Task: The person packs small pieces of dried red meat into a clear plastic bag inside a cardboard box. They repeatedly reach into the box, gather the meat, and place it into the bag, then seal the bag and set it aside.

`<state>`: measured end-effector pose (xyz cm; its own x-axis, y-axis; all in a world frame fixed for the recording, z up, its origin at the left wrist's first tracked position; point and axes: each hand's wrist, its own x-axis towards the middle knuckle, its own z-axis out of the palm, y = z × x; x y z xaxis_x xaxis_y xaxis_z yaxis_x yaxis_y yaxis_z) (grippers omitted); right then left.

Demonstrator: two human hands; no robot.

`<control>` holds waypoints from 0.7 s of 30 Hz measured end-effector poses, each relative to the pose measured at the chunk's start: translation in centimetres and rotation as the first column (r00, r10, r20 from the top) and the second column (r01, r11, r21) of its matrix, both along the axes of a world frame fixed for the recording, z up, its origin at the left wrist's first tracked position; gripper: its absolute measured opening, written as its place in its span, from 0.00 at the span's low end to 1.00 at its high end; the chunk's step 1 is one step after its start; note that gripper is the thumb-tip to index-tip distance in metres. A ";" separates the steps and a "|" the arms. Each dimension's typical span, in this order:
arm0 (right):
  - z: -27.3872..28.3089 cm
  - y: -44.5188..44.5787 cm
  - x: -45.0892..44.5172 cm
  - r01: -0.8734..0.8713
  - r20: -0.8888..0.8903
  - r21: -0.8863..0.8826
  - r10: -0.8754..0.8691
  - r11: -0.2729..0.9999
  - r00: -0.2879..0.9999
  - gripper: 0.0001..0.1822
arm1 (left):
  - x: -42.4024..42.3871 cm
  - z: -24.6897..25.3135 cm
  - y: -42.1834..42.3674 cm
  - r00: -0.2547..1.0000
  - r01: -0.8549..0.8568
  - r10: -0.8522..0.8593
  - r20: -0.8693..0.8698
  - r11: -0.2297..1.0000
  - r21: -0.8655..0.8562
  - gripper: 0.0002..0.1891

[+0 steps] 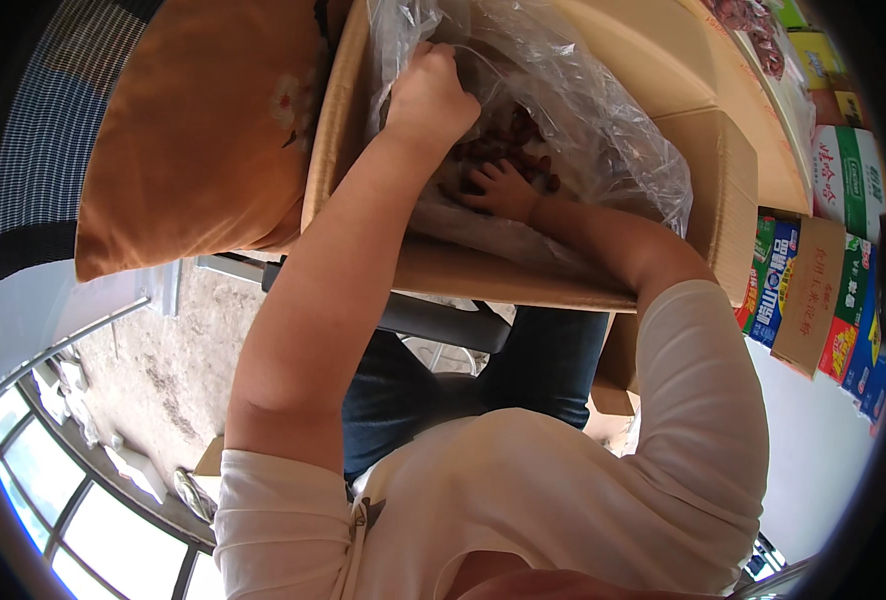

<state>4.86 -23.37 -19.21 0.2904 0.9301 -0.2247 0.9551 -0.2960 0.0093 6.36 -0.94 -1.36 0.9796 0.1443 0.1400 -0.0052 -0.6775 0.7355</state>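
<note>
A cardboard box (503,281) stands before me, lined with a clear plastic bag (600,112). Dark red items (514,142), perhaps dried dates, lie in the bag; their exact kind is hard to tell. My left hand (435,90) is closed on the bag's edge at the box's left side. Deeper inside, my right hand (501,191) rests with spread fingers on or beside the dark red items. Its palm is hidden, and no held item shows there.
An orange cushion (203,135) leans against a mesh chair back (60,105) left of the box. On the right are stacked printed cartons (807,292) and packs of red items (762,45). A black armrest (450,322) lies under the box's near edge.
</note>
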 end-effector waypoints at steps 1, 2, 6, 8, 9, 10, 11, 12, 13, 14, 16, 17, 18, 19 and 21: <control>-0.3 -0.1 0.1 -0.036 0.014 0.032 0.035 0.999 0.999 0.30 | 0.1 -0.2 0.1 1.000 -0.007 0.007 0.009 1.000 0.007 0.22; -0.6 -0.3 0.1 -0.072 0.030 0.064 0.070 0.995 0.997 0.29 | 0.1 -0.4 0.2 1.000 -0.014 0.013 0.019 1.000 0.014 0.24; 0.2 -0.4 0.0 -0.150 0.117 0.232 0.125 0.961 0.985 0.25 | 0.0 -0.3 0.2 1.000 -0.020 0.020 0.012 1.000 0.007 0.24; -1.2 -1.4 -0.3 -0.189 0.171 0.260 0.147 0.947 0.974 0.25 | 0.0 -0.2 0.1 1.000 -0.016 0.016 0.008 1.000 -0.002 0.24; -1.1 -1.5 -0.5 -0.209 0.197 0.270 0.159 0.940 0.968 0.26 | 0.0 -0.1 0.1 1.000 -0.010 0.010 0.003 1.000 -0.008 0.22; -1.0 -1.6 -0.8 -0.175 0.181 0.268 0.129 0.948 0.975 0.25 | -0.1 0.1 0.0 1.000 -0.005 0.005 -0.003 1.000 -0.014 0.20; -0.9 -1.5 -1.3 -0.140 0.166 0.265 0.098 0.954 0.981 0.24 | -0.1 0.2 0.0 1.000 0.001 -0.002 -0.008 1.000 -0.019 0.19; -0.7 -1.2 -1.6 -0.107 0.153 0.264 0.067 0.959 0.986 0.24 | -0.1 0.2 0.0 1.000 0.002 -0.002 -0.005 1.000 -0.017 0.19; -0.8 -1.0 -1.6 -0.093 0.120 0.252 0.064 0.963 0.991 0.23 | -0.1 0.1 0.0 1.000 0.003 -0.003 -0.002 1.000 -0.014 0.20; -0.9 -0.9 -1.5 -0.080 0.088 0.239 0.061 0.968 0.994 0.22 | -0.2 0.0 0.1 1.000 0.004 -0.004 0.001 1.000 -0.011 0.21; -0.9 -0.8 -1.5 -0.074 0.060 0.231 0.062 0.970 0.996 0.20 | -0.2 0.1 0.1 1.000 0.012 -0.012 0.001 1.000 -0.004 0.22; -0.9 -0.7 -1.4 -0.085 0.065 0.236 0.071 0.968 0.995 0.20 | -0.2 0.1 0.1 1.000 0.016 -0.016 0.001 1.000 0.000 0.23; -0.6 -0.5 -1.3 -0.100 0.070 0.240 0.086 0.966 0.994 0.19 | -0.2 0.2 0.1 1.000 0.013 -0.013 -0.008 1.000 -0.002 0.23; -0.2 -0.3 -1.4 -0.072 0.026 0.209 0.068 0.975 0.997 0.20 | -0.2 0.2 0.1 1.000 0.010 -0.010 -0.018 1.000 -0.004 0.23; 0.5 0.0 -1.6 -0.017 -0.058 0.140 0.025 0.990 0.998 0.20 | -0.2 0.3 0.1 1.000 0.007 -0.007 -0.019 1.000 -0.008 0.23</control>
